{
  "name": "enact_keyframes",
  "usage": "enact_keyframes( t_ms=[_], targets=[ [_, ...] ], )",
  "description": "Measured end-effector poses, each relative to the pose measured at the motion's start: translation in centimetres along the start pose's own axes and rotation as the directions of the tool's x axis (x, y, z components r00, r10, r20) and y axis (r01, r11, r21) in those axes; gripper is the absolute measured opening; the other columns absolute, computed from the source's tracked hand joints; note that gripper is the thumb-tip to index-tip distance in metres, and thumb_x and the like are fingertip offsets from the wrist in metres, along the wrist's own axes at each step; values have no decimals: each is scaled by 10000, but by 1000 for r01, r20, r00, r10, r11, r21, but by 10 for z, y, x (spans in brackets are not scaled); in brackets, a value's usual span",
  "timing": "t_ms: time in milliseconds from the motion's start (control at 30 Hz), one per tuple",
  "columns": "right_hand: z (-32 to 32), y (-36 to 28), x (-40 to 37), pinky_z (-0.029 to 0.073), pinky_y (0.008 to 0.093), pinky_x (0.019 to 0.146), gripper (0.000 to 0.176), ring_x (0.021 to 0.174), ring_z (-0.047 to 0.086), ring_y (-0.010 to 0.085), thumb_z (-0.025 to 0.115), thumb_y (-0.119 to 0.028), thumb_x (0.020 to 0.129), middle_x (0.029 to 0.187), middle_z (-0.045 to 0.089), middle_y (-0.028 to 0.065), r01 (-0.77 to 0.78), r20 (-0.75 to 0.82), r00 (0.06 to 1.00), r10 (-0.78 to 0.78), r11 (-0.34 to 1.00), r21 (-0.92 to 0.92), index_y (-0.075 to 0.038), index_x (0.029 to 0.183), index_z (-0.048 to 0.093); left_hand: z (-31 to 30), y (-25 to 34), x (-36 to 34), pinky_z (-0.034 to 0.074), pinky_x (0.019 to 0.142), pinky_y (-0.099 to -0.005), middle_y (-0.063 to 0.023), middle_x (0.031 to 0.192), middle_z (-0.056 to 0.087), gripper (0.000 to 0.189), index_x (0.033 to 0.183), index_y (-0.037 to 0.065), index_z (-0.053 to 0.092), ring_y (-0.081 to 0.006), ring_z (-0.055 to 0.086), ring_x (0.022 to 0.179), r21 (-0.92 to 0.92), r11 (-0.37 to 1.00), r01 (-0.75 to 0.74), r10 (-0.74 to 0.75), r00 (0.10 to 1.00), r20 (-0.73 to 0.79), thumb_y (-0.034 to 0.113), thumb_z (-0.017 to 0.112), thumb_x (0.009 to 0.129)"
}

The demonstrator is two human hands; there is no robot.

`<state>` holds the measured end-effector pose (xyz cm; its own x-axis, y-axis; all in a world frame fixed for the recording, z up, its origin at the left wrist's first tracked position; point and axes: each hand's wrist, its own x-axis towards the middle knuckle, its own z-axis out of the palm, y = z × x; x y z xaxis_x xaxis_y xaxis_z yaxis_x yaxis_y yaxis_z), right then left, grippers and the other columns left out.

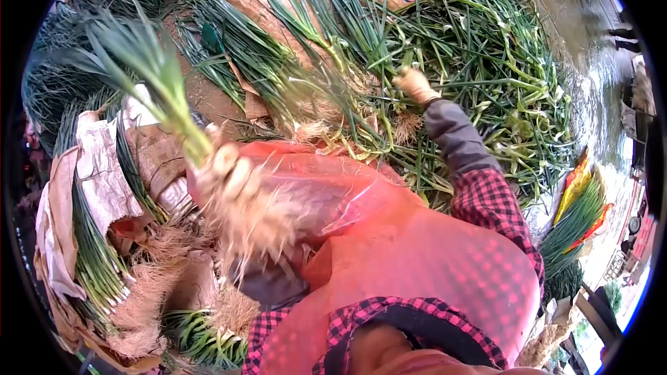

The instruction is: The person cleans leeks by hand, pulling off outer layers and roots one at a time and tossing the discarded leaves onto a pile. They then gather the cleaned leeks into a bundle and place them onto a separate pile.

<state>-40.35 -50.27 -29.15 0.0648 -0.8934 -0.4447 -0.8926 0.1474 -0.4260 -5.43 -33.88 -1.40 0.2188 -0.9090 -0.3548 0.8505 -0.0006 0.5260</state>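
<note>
My left hand (233, 170) is closed round a bunch of green onions (177, 107), its long leaves pointing up and left and its pale, stringy roots hanging below; both are blurred by motion. Out to the upper right, my right hand (415, 86) is closed at the edge of a big heap of loose green leaves and stalks (507, 90). Whatever its fingers hold is too small to make out. Between the hands, more green onions (253, 45) lie in rows with their roots toward me.
A red translucent apron (417, 250) covers my lap. At the left, paper-wrapped onion bundles (97, 250) stand beside tangled roots (146, 298). Brown sacking (257, 0) lies under the upper rows. Wet ground (597, 76) and a yellow-and-red wrapped bundle (580, 208) are at the right.
</note>
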Motion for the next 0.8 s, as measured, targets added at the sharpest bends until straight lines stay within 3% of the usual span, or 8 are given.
enact_keyframes(
  t_ms=[200,233,400,433,467,533,733,800],
  targets=[
    [-22,-45,-50,484,343,643,308,703,639,269,634,-308,793,738,647,143,55,-229,973,18,949,312,-33,932,633,15,-48,-38,521,756,-251,-90,1105,572,254,1129,69,482,-162,578,960,118,969,217,-191,961,-198,54,487,876],
    [-26,-44,-57,467,309,578,301,606,629,195,609,-318,826,633,613,84,-10,-32,999,44,724,690,-28,906,617,-27,-65,-38,518,752,-245,-91,1095,583,211,1088,72,494,-147,597,911,185,927,327,-295,938,-181,51,486,878],
    [-54,-112,-165,426,224,560,302,676,498,68,478,-239,921,749,550,-14,-143,235,938,-255,334,932,-18,1122,524,-13,-139,-55,516,585,-250,-30,782,591,198,1028,27,582,-113,578,677,45,733,679,-660,725,-199,126,585,856],
    [-60,-106,-167,459,250,577,326,699,520,81,498,-190,906,772,553,-21,361,41,854,-518,647,672,-75,1211,500,-13,-145,-56,521,599,-261,-43,796,598,197,1029,22,584,-134,589,692,15,752,659,-645,741,-185,114,570,855],
    [-23,-94,-153,492,265,587,336,682,558,111,519,-139,878,801,566,-6,222,-75,911,-405,329,918,-93,1210,500,-18,-151,-58,526,612,-272,-56,810,605,197,1029,17,585,-156,599,706,-16,770,638,-631,756,-172,102,556,854],
    [-16,-82,-140,509,258,612,300,700,592,161,534,-180,878,876,592,36,326,103,935,-341,936,136,-85,1162,523,-50,-169,-52,533,619,-296,-76,834,609,224,1058,14,572,-184,606,715,22,804,595,-579,790,-201,118,509,870],
    [-123,-70,-223,499,301,713,301,878,598,171,491,-286,924,1039,609,103,-24,-153,955,255,579,815,-41,1077,576,-44,-165,-54,514,564,-288,-73,782,608,204,986,-22,592,-169,595,624,34,863,504,-485,845,-227,107,521,844],
    [-137,-4,-206,507,309,776,338,953,586,181,470,-279,932,1111,583,146,263,-524,797,301,608,749,-39,1166,512,-48,-166,-51,512,559,-281,-68,774,606,203,982,-26,590,-164,593,622,14,826,564,-545,804,-238,103,525,839]
  ],
)
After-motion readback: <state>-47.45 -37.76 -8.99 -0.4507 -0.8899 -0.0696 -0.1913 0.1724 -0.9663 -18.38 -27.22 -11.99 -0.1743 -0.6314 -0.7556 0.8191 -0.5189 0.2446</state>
